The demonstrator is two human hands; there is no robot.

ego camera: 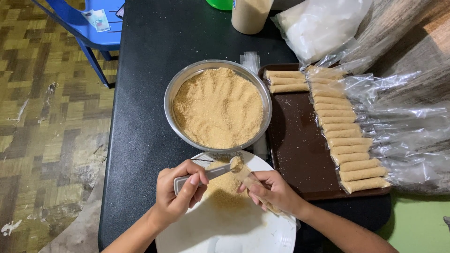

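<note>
Near edge, over one white plate [262,232]: left hand [176,194] gripping one spoon [211,172], right hand [272,191] pinching one thin plastic tube [248,178]. Behind: one steel bowl [187,79] of crumbs. Right: one brown tray [295,145], about sixteen filled tubes [349,150].

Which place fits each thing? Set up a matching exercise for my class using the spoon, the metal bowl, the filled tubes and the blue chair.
Things:
1. spoon
2. metal bowl
3. filled tubes
4. blue chair

Places:
A. on the brown tray, in a row
B. on the floor beside the table
C. in the left hand, over the white plate
D. in the middle of the black table, full of brown crumbs

Pairs: 1-C, 2-D, 3-A, 4-B
</note>
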